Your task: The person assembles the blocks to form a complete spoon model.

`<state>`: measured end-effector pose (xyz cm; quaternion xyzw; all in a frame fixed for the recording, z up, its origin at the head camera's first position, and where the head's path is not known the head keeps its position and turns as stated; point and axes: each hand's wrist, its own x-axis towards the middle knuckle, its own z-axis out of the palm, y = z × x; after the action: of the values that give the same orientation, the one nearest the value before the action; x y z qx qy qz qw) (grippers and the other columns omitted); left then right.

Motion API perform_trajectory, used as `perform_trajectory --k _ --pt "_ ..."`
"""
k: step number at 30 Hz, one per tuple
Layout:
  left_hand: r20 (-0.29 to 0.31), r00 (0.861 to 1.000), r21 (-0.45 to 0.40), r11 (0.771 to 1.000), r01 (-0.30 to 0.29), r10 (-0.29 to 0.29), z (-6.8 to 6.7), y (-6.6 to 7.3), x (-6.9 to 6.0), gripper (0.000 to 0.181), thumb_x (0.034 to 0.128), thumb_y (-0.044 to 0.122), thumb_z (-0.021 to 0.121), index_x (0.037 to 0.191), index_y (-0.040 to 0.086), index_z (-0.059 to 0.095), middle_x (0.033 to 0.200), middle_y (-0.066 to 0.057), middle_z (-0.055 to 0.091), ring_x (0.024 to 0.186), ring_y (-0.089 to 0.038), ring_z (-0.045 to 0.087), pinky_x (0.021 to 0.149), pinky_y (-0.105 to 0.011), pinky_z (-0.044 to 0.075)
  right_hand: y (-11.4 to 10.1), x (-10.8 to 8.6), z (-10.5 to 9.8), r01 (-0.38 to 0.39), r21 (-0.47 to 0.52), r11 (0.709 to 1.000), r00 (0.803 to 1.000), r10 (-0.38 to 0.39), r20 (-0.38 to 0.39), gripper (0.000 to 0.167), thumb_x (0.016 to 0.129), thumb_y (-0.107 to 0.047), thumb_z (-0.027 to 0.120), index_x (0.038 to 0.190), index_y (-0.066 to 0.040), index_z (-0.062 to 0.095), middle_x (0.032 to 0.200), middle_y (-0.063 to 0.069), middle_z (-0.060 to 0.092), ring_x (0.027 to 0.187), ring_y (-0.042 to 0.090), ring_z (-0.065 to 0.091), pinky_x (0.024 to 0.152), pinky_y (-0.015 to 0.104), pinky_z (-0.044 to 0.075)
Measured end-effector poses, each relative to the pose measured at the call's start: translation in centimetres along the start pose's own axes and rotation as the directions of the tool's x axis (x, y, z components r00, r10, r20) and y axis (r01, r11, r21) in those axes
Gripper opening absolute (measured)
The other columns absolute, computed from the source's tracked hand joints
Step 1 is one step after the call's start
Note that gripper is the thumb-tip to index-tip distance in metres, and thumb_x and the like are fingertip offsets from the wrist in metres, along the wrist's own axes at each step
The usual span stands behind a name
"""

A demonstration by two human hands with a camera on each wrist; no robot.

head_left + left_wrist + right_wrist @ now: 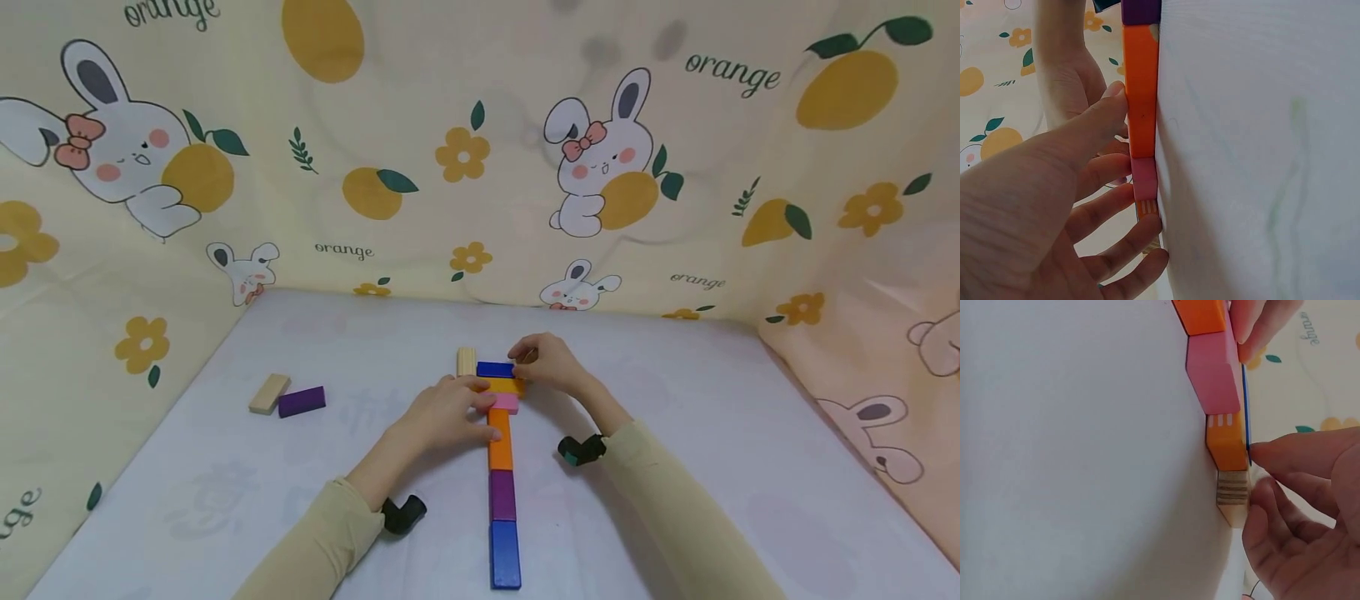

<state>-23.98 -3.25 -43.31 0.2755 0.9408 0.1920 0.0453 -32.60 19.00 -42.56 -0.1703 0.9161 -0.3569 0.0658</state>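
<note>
A row of coloured blocks runs away from me: blue [506, 554], purple [503, 495], orange [500, 446], then pink [508, 403]. Across its far end lie a yellow-orange block [506, 386] and a dark blue block [495, 369], with a plain wooden block [467, 360] at their left. My left hand [442, 412] rests along the row's left side, thumb at the orange block and extended fingers by the pink and yellow-orange ones. At the far right corner, my right hand [553, 364] pinches another wooden block [1232, 494], its thumb beside the blue block's end.
Off to the left on the white surface, a loose wooden block [269, 393] touches a purple block [302, 402]. A printed cloth [405, 108] with rabbits and oranges rises behind and at both sides. Small dark cameras [405, 515] sit at the wrists.
</note>
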Motion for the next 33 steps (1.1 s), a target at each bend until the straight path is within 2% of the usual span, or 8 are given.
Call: perform_trajectory --k 6,10,13,17,25,33 --pt "-0.002 1.0 0.008 1.0 -0.006 0.006 0.0 0.1 0.0 0.061 0.084 0.055 0.071 0.134 0.022 0.063 0.143 -0.001 0.05 0.125 -0.03 0.046 0.095 -0.047 0.045 0.1 -0.6 -0.4 -0.08 0.018 0.997 0.994 0.081 -0.077 0.031 0.085 -0.012 0.075 0.116 -0.007 0.07 0.122 0.013 0.055 0.098 0.029 0.054 0.078 0.036 0.052" --pt "0.0 1.0 0.022 1.0 0.002 -0.002 0.0 0.2 0.1 0.061 0.0839 0.056 0.071 0.135 0.023 0.063 0.143 0.0 0.05 0.126 -0.03 0.045 0.096 -0.048 0.044 0.6 -0.7 -0.7 -0.126 0.022 0.992 0.989 0.127 -0.072 0.045 0.085 -0.016 0.076 0.128 -0.008 0.064 0.135 0.014 0.051 0.104 0.032 0.055 0.084 0.04 0.051" --pt "0.001 1.0 0.029 1.0 0.007 -0.007 -0.1 0.3 0.0 0.061 0.0841 0.057 0.07 0.135 0.023 0.062 0.143 0.0 0.05 0.127 -0.03 0.045 0.096 -0.048 0.044 0.9 -0.6 -0.6 -0.148 0.041 0.988 0.988 0.149 -0.03 0.05 0.086 -0.018 0.076 0.133 -0.009 0.061 0.134 0.012 0.055 0.105 0.032 0.056 0.086 0.04 0.051" --pt "0.002 1.0 0.018 1.0 0.008 -0.008 -0.2 0.4 -0.1 0.061 0.0843 0.057 0.07 0.135 0.023 0.063 0.144 0.0 0.05 0.127 -0.031 0.045 0.097 -0.048 0.044 0.9 -0.6 -0.4 -0.159 0.067 0.985 0.987 0.159 0.004 0.049 0.086 -0.018 0.076 0.132 -0.009 0.061 0.129 0.01 0.059 0.103 0.03 0.058 0.083 0.036 0.053" --pt "0.001 1.0 -0.007 1.0 -0.001 0.001 -0.1 0.3 -0.1 0.061 0.0845 0.056 0.07 0.135 0.022 0.063 0.144 -0.001 0.05 0.128 -0.031 0.044 0.098 -0.049 0.043 0.7 -0.7 -0.3 -0.143 0.058 0.988 0.99 0.143 -0.008 0.048 0.086 -0.018 0.076 0.13 -0.007 0.061 0.126 0.012 0.06 0.099 0.029 0.058 0.082 0.035 0.052" --pt "-0.003 1.0 -0.006 1.0 -0.004 0.004 -0.1 0.2 -0.1 0.061 0.0846 0.056 0.07 0.135 0.022 0.063 0.144 -0.001 0.05 0.127 -0.031 0.045 0.097 -0.049 0.044 0.7 -1.4 -0.3 -0.148 0.087 0.985 0.989 0.15 -0.02 0.049 0.085 -0.02 0.077 0.13 -0.008 0.062 0.132 0.013 0.056 0.104 0.032 0.057 0.086 0.039 0.052"
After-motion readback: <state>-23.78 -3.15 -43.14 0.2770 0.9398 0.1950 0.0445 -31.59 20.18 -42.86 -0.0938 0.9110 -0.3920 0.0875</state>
